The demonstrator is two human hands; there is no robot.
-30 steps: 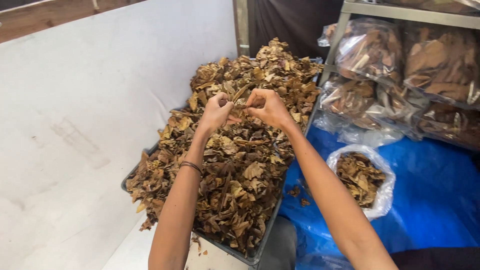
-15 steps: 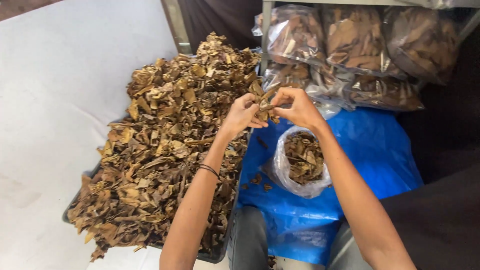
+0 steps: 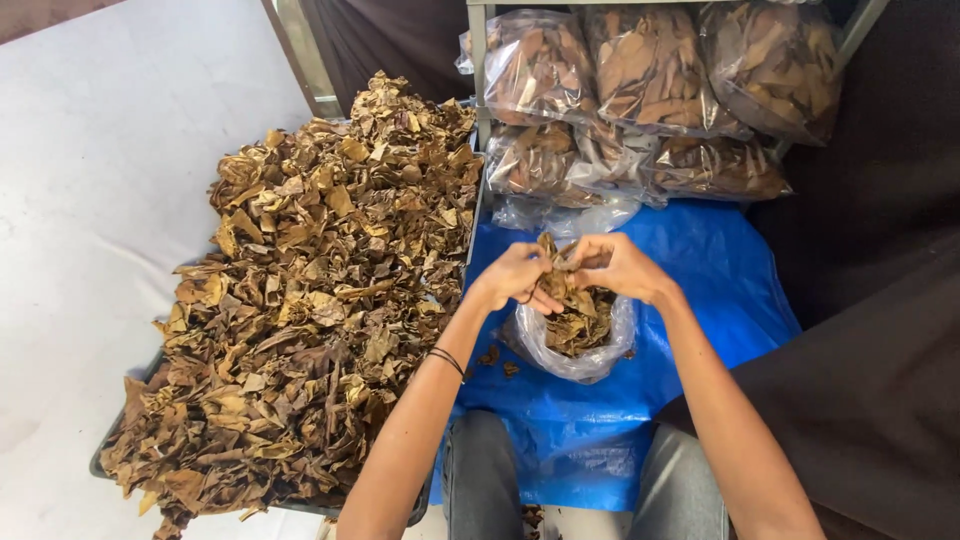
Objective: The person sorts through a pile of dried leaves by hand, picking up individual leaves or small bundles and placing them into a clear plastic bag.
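Nearest the camera, the person's knees in grey trousers [image 3: 480, 480] are seen at six o'clock, resting against a blue tarpaulin [image 3: 700, 290] spread over the floor. Just beyond the knees, a clear plastic bag [image 3: 570, 345] stands open on the tarpaulin, and it is judged to be only partly filled with dried brown leaves. Directly above its mouth the two hands are brought together: the left hand [image 3: 512, 278] and the right hand [image 3: 615, 265] are each closed on the same dried leaf [image 3: 560, 272], the grip of both being narrow, pinched around the crumpled piece between fingertips and thumbs. A dark band [image 3: 447, 360] is worn on the left wrist. At nine o'clock from the hands, a dark tray [image 3: 112, 470] is heaped with a large pile of dried leaves [image 3: 320, 290], and a few loose fragments [image 3: 497, 360] lie on the tarpaulin between tray and bag. Since so much remains on the tray, most of the work is judged still undone. Farthest away, at twelve o'clock, several filled clear bags of leaves [image 3: 640, 90] are stacked on a metal shelf [image 3: 478, 40], which suggests that earlier portions are already packed.
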